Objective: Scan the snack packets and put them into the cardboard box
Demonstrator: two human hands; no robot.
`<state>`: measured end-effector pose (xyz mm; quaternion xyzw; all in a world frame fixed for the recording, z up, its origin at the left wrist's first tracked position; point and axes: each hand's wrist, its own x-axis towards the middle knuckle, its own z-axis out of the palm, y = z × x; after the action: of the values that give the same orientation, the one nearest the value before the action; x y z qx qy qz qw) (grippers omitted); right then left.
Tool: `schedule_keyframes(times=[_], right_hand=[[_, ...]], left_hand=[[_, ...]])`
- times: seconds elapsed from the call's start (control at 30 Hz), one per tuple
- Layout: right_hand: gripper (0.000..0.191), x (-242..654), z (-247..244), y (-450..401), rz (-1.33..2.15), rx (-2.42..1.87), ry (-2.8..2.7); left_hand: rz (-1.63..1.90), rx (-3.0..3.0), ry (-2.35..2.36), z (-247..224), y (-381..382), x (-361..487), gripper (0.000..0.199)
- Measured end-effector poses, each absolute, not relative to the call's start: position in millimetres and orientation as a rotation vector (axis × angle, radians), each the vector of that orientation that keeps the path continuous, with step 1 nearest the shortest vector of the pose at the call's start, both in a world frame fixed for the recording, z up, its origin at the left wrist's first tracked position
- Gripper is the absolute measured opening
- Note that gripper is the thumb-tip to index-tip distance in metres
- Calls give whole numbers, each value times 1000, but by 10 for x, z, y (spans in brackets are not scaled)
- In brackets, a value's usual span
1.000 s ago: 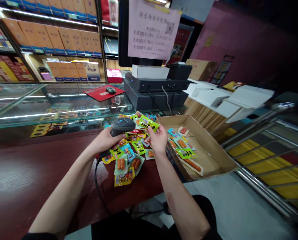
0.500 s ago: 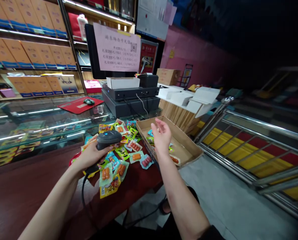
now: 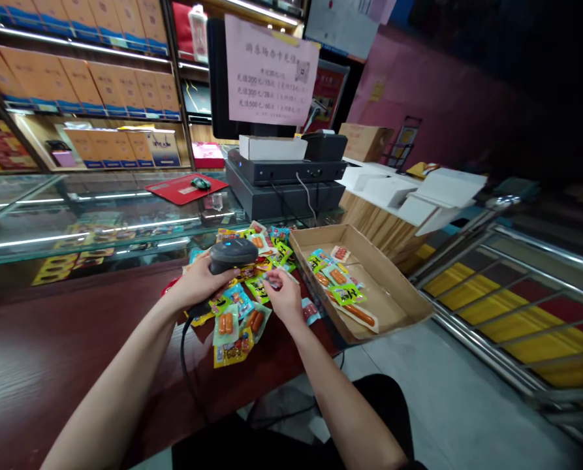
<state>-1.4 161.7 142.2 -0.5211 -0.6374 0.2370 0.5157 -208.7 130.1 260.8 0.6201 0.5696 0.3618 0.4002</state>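
My left hand (image 3: pixel 196 284) is wrapped round the handle of a black barcode scanner (image 3: pixel 233 254), its head pointing right over the snack packets. Under and beside it lies a loose pile of small colourful packets (image 3: pixel 239 301), several with little sausages showing through clear film. My right hand (image 3: pixel 282 297) is at the right side of this pile, fingers curled together at a packet; whether they grip it is hidden. Close to its right stands a shallow cardboard box (image 3: pixel 393 294) holding several packets, among them a green one (image 3: pixel 348 294) and a long single sausage (image 3: pixel 360 315).
A monitor with a pink paper sign (image 3: pixel 271 72) stands behind on a black cash drawer (image 3: pixel 286 196). A red mouse pad (image 3: pixel 178 189) lies on the glass counter (image 3: pixel 110 215). To the right is a metal railing (image 3: pixel 540 261). The scanner's cable (image 3: pixel 186 365) hangs over the dark red tabletop.
My right hand has moved left from above the cardboard box to the packet pile, its fingers closing. My left hand still holds the scanner. The view has shifted left, showing more of the box's contents.
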Motion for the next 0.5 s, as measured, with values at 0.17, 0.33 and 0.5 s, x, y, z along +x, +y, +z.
schedule_keyframes(times=[0.17, 0.33, 0.5], right_hand=[[18, -56, 1284, 1620, 565, -1339, -1614], [23, -102, 1210, 1620, 429, -1432, -1750], [33, -177, 1156, 1646, 183, -1481, -1898]], left_hand=[[844, 1609, 1426, 2596, 1317, -2137, 34], [870, 1601, 1419, 2602, 1312, -2149, 32], [888, 1580, 1407, 2600, 1329, -2156, 27]])
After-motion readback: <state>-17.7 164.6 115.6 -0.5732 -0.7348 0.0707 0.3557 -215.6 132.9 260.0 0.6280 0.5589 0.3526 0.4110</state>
